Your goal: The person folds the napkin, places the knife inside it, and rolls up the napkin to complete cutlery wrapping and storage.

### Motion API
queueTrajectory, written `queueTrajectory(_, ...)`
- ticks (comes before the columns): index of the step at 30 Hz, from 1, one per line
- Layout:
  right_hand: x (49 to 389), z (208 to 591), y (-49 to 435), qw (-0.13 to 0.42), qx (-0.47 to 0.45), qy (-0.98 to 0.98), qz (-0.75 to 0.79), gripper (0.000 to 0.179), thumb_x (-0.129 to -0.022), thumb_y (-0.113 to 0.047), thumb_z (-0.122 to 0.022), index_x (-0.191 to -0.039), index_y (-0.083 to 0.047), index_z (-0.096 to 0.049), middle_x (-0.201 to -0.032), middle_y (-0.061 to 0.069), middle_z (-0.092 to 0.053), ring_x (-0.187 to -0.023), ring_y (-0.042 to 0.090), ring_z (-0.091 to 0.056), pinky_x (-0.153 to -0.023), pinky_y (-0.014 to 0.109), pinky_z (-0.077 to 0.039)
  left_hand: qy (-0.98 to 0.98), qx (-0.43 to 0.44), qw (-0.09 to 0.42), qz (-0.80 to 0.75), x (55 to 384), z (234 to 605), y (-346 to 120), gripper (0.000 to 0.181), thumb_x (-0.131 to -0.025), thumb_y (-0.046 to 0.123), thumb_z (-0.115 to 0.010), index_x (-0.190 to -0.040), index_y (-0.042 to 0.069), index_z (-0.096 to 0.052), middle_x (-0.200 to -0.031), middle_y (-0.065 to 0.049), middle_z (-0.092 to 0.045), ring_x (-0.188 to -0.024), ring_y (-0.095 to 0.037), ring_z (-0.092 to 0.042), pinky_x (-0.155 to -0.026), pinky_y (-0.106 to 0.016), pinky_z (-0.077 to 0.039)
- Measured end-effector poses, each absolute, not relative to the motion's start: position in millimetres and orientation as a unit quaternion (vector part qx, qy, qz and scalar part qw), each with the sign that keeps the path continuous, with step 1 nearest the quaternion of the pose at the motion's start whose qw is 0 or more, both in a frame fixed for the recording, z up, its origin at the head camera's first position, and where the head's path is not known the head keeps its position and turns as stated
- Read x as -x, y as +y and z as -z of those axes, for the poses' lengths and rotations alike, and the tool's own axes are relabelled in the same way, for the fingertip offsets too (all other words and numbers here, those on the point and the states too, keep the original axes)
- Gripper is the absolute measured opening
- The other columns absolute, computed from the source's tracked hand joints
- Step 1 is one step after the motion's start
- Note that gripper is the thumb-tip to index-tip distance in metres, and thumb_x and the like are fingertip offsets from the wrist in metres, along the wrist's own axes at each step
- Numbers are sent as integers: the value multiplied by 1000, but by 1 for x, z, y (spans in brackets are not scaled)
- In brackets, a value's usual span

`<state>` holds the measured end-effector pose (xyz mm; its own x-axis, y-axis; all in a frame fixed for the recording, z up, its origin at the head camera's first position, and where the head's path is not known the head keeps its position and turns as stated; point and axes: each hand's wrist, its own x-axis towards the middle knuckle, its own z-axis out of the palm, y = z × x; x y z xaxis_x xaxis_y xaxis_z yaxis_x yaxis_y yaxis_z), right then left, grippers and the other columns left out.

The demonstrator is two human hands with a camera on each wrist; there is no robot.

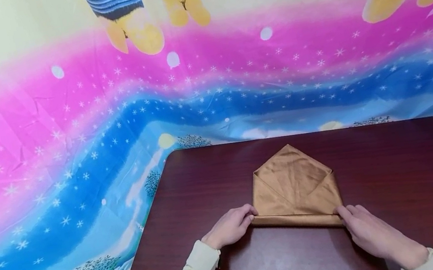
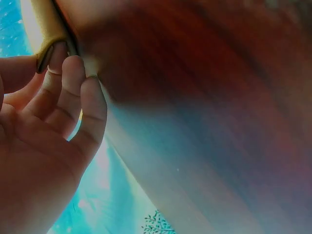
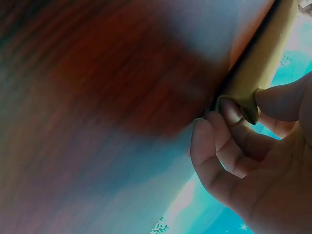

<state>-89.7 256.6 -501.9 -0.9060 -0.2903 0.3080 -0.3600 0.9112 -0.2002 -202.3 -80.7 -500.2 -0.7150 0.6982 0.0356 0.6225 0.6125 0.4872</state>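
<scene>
A golden-brown satin cloth (image 1: 293,184) lies folded on the table, with a pointed far end and a folded band (image 1: 295,220) along its near edge. My left hand (image 1: 231,225) pinches the band's left end between thumb and fingers. At the right end, my right hand (image 1: 370,228) pinches the same band. In the left wrist view the cloth's folded end (image 2: 46,41) sits between the thumb and index finger. The right wrist view shows the rolled end (image 3: 248,92) gripped likewise, with a fingertip inside the fold.
The dark red-brown table (image 1: 411,169) has rounded far corners and a glossy top. Behind it and along its left side hangs a printed curtain (image 1: 197,71) in pink and blue, with snowflakes, trees and cartoon figures.
</scene>
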Motion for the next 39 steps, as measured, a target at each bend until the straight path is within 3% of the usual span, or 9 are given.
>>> queueTrajectory(7, 89, 500, 255, 102, -143, -975, -135, 23, -86, 1, -59, -106, -10, -58, -83, -2, -58, -82, 21, -57, -68, 37, -47, 896, -352, 97, -255, 204, 499, -80, 17, -99, 14, -48, -113, 16, -59, -91, 9, -65, -81, 0, -56, -75, -18, -46)
queueTrajectory(18, 88, 497, 254, 60, -121, -976, -170, 21, -93, -3, -56, -110, -15, -57, -83, -1, -61, -87, 20, -61, -67, 35, -49, 896, -356, 92, -248, 206, 498, -78, 19, -97, 12, -50, -116, 9, -54, -91, 1, -68, -80, -2, -60, -73, -19, -49)
queueTrajectory(30, 92, 498, 253, 64, -115, -976, -171, 17, -90, -3, -59, -103, -14, -59, -80, 3, -64, -78, 24, -63, -66, 39, -50, 911, -339, 81, -221, 211, 499, -72, 19, -94, 16, -58, -113, 11, -55, -81, 5, -66, -69, -1, -58, -63, -17, -45)
queueTrajectory(39, 99, 495, 251, 71, -103, -977, -172, 12, -86, -3, -62, -94, -10, -59, -76, 1, -65, -69, 17, -64, -59, 33, -47, 921, -305, 89, -226, 213, 499, -71, 16, -93, 20, -62, -107, 12, -58, -76, 5, -68, -63, 0, -56, -59, -18, -43)
